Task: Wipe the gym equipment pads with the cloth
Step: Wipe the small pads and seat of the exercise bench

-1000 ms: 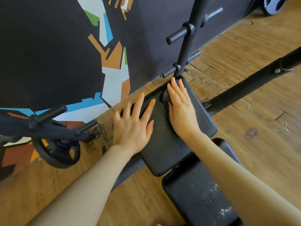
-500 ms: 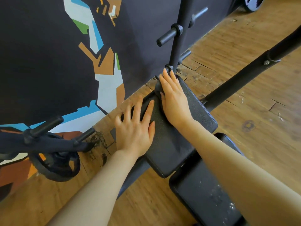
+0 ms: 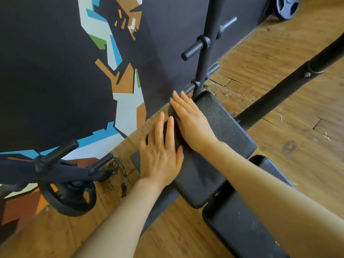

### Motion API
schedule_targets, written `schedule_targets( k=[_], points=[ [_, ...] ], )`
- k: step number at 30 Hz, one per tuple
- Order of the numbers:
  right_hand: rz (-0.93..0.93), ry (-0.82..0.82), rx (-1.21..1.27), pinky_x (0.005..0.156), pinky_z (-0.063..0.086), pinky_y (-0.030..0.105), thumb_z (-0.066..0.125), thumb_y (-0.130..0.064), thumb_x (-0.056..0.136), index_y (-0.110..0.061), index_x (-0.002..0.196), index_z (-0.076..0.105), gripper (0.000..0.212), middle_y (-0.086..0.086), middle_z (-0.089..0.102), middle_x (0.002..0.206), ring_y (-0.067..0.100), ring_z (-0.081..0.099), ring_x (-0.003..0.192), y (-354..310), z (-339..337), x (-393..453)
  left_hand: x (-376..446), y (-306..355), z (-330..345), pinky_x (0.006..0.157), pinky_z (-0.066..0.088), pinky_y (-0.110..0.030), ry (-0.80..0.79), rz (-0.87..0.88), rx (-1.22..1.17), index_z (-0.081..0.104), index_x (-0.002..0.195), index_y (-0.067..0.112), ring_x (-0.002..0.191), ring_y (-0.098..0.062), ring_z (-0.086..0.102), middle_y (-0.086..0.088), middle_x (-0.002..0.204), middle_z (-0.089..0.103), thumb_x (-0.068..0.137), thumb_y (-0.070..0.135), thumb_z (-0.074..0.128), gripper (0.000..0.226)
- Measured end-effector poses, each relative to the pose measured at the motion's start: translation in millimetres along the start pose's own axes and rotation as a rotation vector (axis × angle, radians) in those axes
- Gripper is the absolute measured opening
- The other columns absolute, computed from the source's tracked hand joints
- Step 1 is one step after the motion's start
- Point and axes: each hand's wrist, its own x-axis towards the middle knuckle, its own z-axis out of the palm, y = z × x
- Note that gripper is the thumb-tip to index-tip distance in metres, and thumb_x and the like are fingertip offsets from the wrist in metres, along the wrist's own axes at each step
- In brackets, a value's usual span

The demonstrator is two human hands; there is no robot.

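Currently, your right hand (image 3: 193, 125) is pressing flat, fingers straight, on a dark cloth (image 3: 172, 112) at the black pad (image 3: 223, 127)'s far left edge; your left hand (image 3: 161, 155) is resting flat, fingers extended, just beside it.

Worn wooden floor (image 3: 279, 58) — dark wall (image 3: 46, 71) with a colourful angular mural (image 3: 126, 101).

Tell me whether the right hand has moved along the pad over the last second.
Yes. The right hand has slid toward the pad's far left corner, near the upright post; its fingers now overhang that edge.
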Motion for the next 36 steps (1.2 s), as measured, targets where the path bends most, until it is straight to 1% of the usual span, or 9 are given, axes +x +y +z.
schedule_targets(
  k=[2,8,12,15,22,25,28,33,36],
  points=[
    [0.041,0.009,-0.013,0.116,0.025,0.044,0.052,-0.003,0.093,0.003,0.136,0.047,0.044,0.017,0.04,0.147,0.035,0.03,0.141,-3,3,5,-1,-1,0,0.092,0.046,-0.047,0.001,0.003,-0.037,0.014,0.15,0.005,0.128,-0.038,0.047,-0.024,0.155,0.022,0.09,0.048,0.035,0.076],
    [-0.066,-0.072,0.0,0.115,0.024,0.045,0.041,-0.015,0.096,0.001,0.137,0.048,0.044,0.015,0.039,0.148,0.032,0.029,0.141,-7,-3,-95,-7,-8,-1,0.1,0.042,-0.053,0.033,0.121,-0.121,0.004,0.15,0.011,0.136,-0.039,0.035,-0.021,0.156,0.013,0.086,0.048,0.04,0.083],
    [-0.137,-0.088,-0.049,0.117,0.023,0.045,0.041,-0.015,0.099,-0.004,0.141,0.044,0.043,0.013,0.038,0.15,0.032,0.025,0.143,-7,7,-37,-6,-9,3,0.101,0.039,-0.052,0.091,0.102,-0.174,0.005,0.15,0.014,0.133,-0.039,0.039,-0.021,0.156,0.014,0.089,0.044,0.041,0.077],
    [-0.123,-0.043,-0.097,0.115,0.027,0.047,0.049,-0.012,0.095,0.0,0.134,0.051,0.041,0.017,0.044,0.145,0.036,0.032,0.139,-12,13,-3,-6,-10,7,0.101,0.036,-0.048,0.106,0.116,-0.152,0.011,0.149,0.01,0.132,-0.039,0.04,-0.023,0.155,0.018,0.091,0.047,0.043,0.076],
    [-0.134,-0.112,-0.075,0.117,0.021,0.042,0.041,-0.015,0.098,-0.002,0.138,0.047,0.043,0.013,0.04,0.148,0.03,0.031,0.14,11,-13,-83,-7,-8,-1,0.101,0.038,-0.053,0.081,0.116,-0.181,-0.001,0.149,0.016,0.137,-0.039,0.034,-0.022,0.157,0.012,0.086,0.036,0.041,0.078],
    [-0.009,-0.04,-0.132,0.117,0.018,0.042,0.052,-0.001,0.093,-0.001,0.14,0.045,0.047,0.014,0.04,0.148,0.033,0.03,0.14,29,-17,-30,-6,-8,2,0.099,0.039,-0.053,0.093,0.116,-0.188,-0.001,0.149,0.016,0.135,-0.039,0.037,-0.024,0.156,0.015,0.085,0.033,0.043,0.08],
    [0.064,0.026,-0.092,0.115,0.026,0.049,0.051,0.0,0.092,0.002,0.136,0.048,0.044,0.018,0.044,0.145,0.036,0.034,0.138,24,-10,-15,-6,-8,4,0.099,0.039,-0.053,0.102,0.111,-0.187,0.0,0.149,0.016,0.134,-0.039,0.039,-0.024,0.156,0.016,0.084,0.032,0.048,0.082],
    [-0.402,-0.188,-0.054,0.117,0.022,0.039,0.047,-0.01,0.096,0.0,0.136,0.049,0.041,0.015,0.043,0.146,0.031,0.032,0.139,18,-8,-45,-7,-7,3,0.102,0.034,-0.052,0.108,0.102,-0.185,0.003,0.149,0.015,0.133,-0.039,0.04,-0.022,0.156,0.015,0.087,0.033,0.045,0.077],
    [-0.219,-0.068,-0.109,0.114,0.029,0.046,0.046,-0.008,0.094,0.001,0.135,0.049,0.042,0.017,0.044,0.144,0.033,0.036,0.138,33,-12,-18,-5,-7,4,0.1,0.033,-0.051,0.109,0.101,-0.169,0.009,0.148,0.015,0.128,-0.039,0.046,-0.022,0.156,0.017,0.089,0.039,0.047,0.074]
  ],
)
